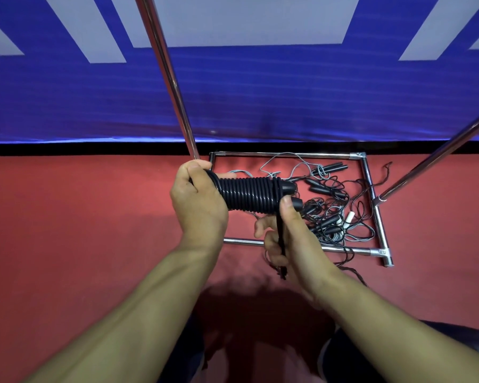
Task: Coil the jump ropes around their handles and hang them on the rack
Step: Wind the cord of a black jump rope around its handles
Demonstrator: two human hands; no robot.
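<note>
Jump rope [249, 193] nearly coiled around paired handles
Left hand [198, 200] gripped the handles steady; right hand [285, 244] pinched the loose tail taut for wrapping

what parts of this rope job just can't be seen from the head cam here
Head view only:
- Near end of the coiled handles: covered by the left hand.
- Top of the rack poles: cut off by the upper edge.
- Number of ropes in the pile: too tangled to count.
- Rope tail below the right hand: blurred.
</note>
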